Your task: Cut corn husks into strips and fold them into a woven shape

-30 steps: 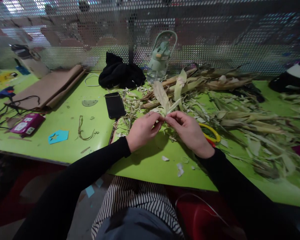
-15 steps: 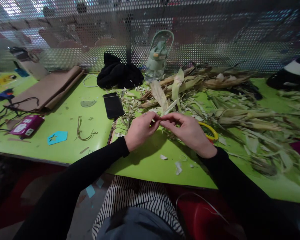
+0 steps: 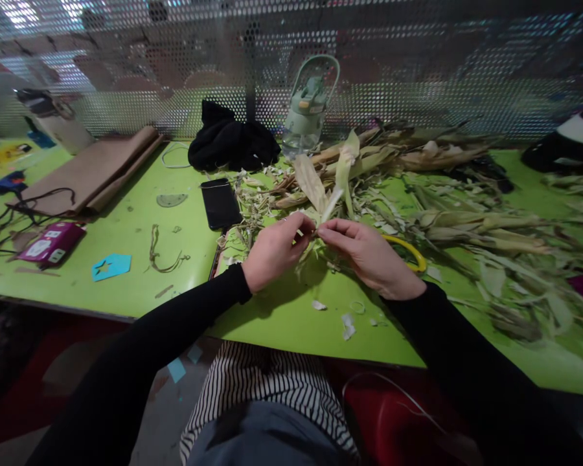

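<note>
1. Green table point(image 3: 291, 317) with a perforated metal screen point(image 3: 418, 65) along its far side; the person sits at the near edge.
2. Fingers point(image 3: 305, 226) of the left hand point(image 3: 274, 249) meet those of the right hand point(image 3: 369, 255) tip to tip. Both are pinched tight on the base of a small bunch of husk leaves point(image 3: 320, 188).
3. That bunch sits just above the table near its middle, leaves fanning up and away. The low pinch seems to keep the strips gathered.
4. Just right of the right hand, partly hidden by it, lies a yellow loop point(image 3: 411, 252), close at hand.
5. A heap of dry husks point(image 3: 466, 220) spreads far and right.
6. Left of the left hand a phone point(image 3: 219, 204) lies flat. Beyond it a black cloth point(image 3: 233, 145) and a pale green bottle point(image 3: 306, 113) stand by the screen, seemingly set back from the litter.
7. Far left: brown paper point(image 3: 92, 171), a pink packet point(image 3: 51, 241) and a blue cutout point(image 3: 111, 265).
</note>
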`<state>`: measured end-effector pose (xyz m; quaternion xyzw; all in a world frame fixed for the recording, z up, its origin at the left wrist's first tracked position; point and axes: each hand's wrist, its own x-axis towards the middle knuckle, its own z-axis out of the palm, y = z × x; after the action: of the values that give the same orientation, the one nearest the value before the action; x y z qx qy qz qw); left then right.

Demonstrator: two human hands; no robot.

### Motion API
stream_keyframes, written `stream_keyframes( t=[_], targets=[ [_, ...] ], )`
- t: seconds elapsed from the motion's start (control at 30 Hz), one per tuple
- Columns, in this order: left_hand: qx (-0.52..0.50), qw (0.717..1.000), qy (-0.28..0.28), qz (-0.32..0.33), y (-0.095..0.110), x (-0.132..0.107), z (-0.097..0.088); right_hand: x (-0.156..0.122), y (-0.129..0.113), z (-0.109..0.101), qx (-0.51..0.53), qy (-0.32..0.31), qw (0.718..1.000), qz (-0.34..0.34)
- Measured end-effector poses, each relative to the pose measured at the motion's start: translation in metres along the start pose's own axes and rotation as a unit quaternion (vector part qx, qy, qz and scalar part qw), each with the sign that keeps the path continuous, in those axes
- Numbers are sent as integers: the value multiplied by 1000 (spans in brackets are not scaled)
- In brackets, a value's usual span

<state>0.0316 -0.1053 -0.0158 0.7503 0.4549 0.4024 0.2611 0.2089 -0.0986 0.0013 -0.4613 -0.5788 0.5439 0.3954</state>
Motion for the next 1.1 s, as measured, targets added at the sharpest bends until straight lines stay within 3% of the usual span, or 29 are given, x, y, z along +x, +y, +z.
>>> stream_keyframes(
  t=[0.37,0.5,0.67,0.8,0.87,0.97,1.03,1.1],
  targets=[
    [38,999,0,28,1,-1,-8,1,10,-1,-31,18,999,-26],
    [29,999,18,23,0,1,-10,-1,8,-6,-104,27,993,-56],
    [-13,998,53,-13,-3,9,-16,-4,2,-16,-176,42,980,-87],
    [-107,989,64,-77,-6,16,-22,-6,-3,-16,-209,39,970,-114],
    [-161,980,31,-110,-6,16,-24,-7,-4,-15,-184,42,973,-134],
    [-199,968,-77,-135,-4,14,-24,-9,-3,-11,-74,20,986,-146],
    [-221,953,-146,-144,-1,12,-24,-11,-3,-7,2,-25,993,-119],
    [-288,931,-164,-155,2,11,-24,-13,-2,-3,44,-64,994,-81]
  ],
)
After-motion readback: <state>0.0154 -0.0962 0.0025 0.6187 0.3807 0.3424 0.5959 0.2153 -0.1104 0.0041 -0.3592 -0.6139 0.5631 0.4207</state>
